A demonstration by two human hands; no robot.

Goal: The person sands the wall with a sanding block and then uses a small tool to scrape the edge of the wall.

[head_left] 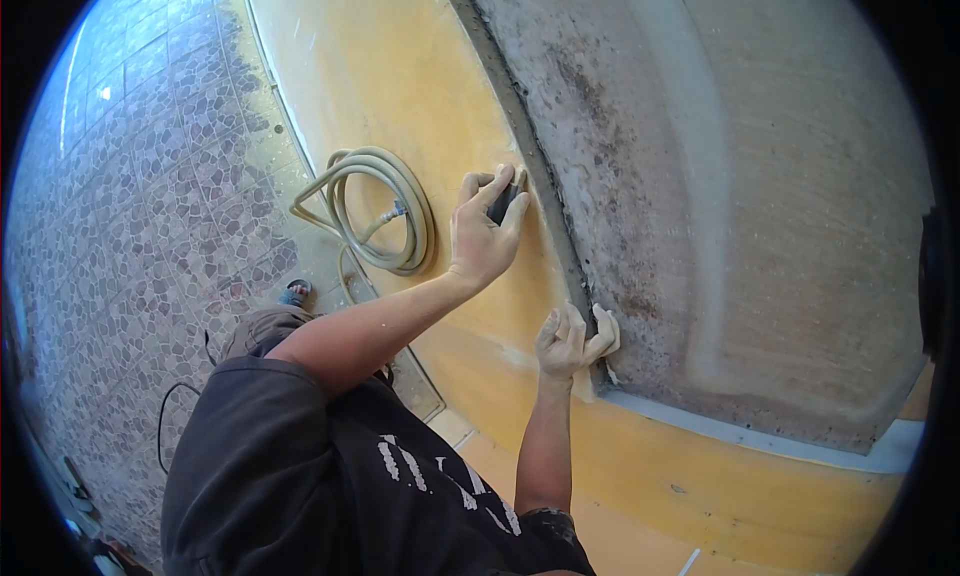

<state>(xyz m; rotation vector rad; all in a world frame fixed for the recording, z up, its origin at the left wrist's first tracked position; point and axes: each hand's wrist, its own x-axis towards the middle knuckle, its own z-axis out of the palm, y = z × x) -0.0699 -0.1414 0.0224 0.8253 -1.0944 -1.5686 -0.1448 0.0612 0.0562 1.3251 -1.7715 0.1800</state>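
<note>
A: Nearer to the dark block point(505, 202)?
B: Left hand point(483, 238) — pinching it at the yellow wall point(400, 76), just nine o'clock of the grey edging point(516, 106).
A: Long axis?
B: Roughly one to seven.
A: And right hand point(566, 351)?
B: At five o'clock from the block, curled beside the edging — can't tell whether holding anything.

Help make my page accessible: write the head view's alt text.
A person's left hand pinches a small dark object at the edge of a yellow wall; the right hand curls farther along, beside a stained grey panel. A coiled hose is nearby.
</note>
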